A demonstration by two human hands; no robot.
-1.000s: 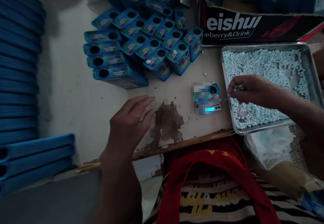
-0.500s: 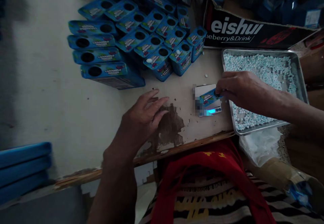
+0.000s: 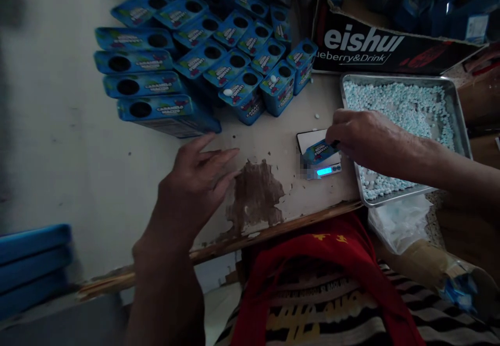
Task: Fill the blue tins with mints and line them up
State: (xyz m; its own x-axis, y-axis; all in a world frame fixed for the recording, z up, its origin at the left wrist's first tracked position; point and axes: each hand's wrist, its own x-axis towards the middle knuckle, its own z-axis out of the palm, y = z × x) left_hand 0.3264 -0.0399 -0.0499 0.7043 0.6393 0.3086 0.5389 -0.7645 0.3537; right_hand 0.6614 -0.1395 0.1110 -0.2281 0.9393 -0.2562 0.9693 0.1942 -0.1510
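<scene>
White, scuffed paint covers the table [image 3: 78, 179], which is worn to dark wood near the front edge. At its far right stands a black carton [image 3: 394, 49] with blue containers inside. Left of that crowd the filled-out rows of blue containers [image 3: 201, 59], mouths upward; packed so tightly, one nudge could plausibly tip a neighbour.

Nearer the right edge sits a metal tray [image 3: 394, 196], its front corner apparently reaching past the table; leaning on that corner might tilt it and spill the pale pellets [image 3: 390, 96].

The left hand [image 3: 195, 174] has its fingers loosely spread and grips nothing. Its fingertips come close to the nearest container of the rows; whether they touch, I cannot tell. A careless sweep there could knock it. The right hand [image 3: 355, 127] is narrowed, fingers bunched at the mouth of the single blue container [image 3: 321, 151] on the small scale [image 3: 312, 137]; whether pellets are inside the grip is hidden.

Any pressure from those fingers would likely distort the reading on the lit display [image 3: 324, 171], and the small opening invites pellets to miss. One loose pellet [image 3: 317, 116] already lies on the table beyond the scale, easily overlooked.
</scene>
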